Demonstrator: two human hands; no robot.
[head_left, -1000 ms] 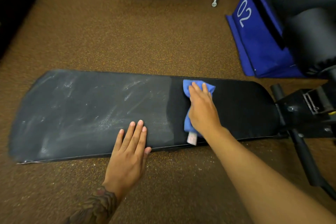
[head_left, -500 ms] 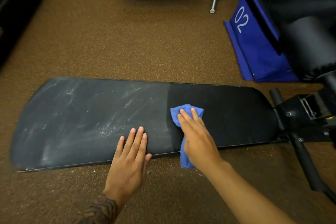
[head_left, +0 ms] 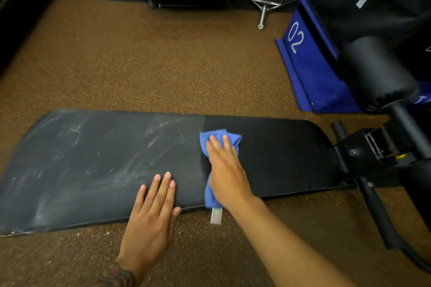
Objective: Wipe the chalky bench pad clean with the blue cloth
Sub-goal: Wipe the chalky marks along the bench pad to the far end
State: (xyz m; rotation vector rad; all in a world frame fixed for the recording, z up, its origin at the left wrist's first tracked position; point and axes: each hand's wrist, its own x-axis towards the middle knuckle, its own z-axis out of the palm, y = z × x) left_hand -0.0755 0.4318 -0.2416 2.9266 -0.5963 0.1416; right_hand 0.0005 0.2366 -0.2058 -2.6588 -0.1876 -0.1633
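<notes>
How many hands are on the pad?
2. The left hand lies flat at the near edge of the pad, on the chalky part. The right hand presses the cloth down where chalky meets clean. None hidden.

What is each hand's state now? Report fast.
Left hand: open, flat on the bench pad.
Right hand: open, pressing the blue cloth.

Head camera looks steeply down, close.
</notes>
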